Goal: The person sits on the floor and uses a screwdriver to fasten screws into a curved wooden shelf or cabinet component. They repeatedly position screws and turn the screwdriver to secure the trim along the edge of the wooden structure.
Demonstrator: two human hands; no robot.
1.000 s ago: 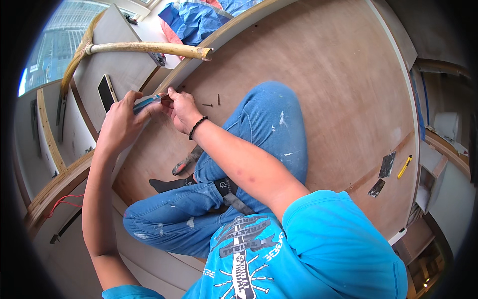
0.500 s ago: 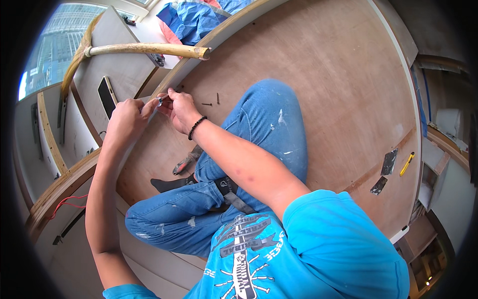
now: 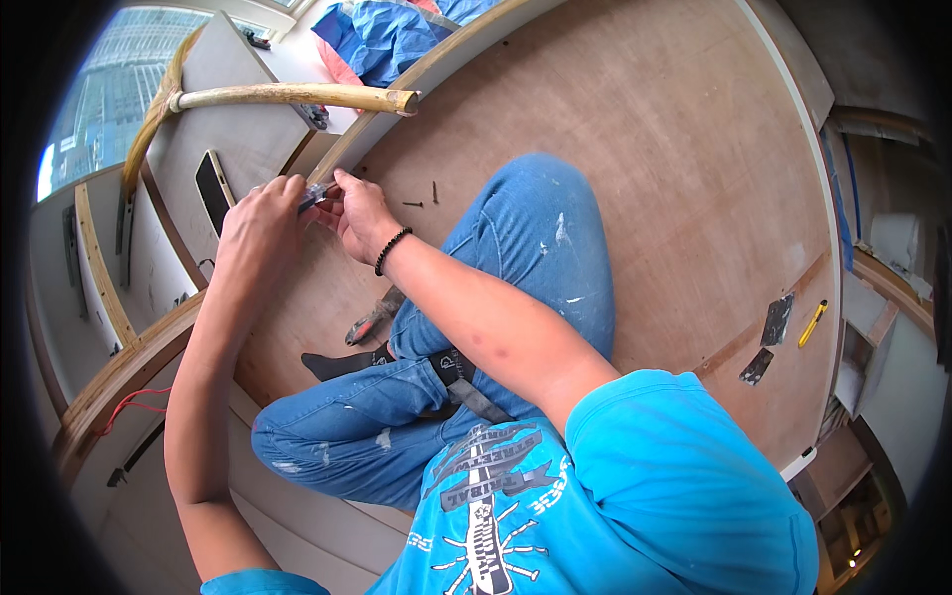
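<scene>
Both of my hands meet over the wooden edge of the panel I sit on, around a small shiny piece with dark and silvery parts (image 3: 315, 195). My left hand (image 3: 260, 220) is closed at it, its back toward me and fingertips hidden. My right hand (image 3: 357, 216), with a black bead bracelet (image 3: 393, 250) at the wrist, pinches the other side, fingers curled under. Too little of the piece shows to tell its kind. Two dark screws (image 3: 433, 191) lie on the panel just right of my right hand.
The wooden panel (image 3: 684, 198) spreads under my crossed legs. A curved wooden stick (image 3: 297, 94) juts over its edge. A dark-handled tool (image 3: 369, 322) lies beside my foot. Farther right are a yellow cutter knife (image 3: 812, 324) and two dark scraps (image 3: 778, 319); a phone (image 3: 213, 188) lies left.
My left hand has turned and lifted slightly, its fingers now more over the small piece, more of which shows. My right hand has stayed nearly in place.
</scene>
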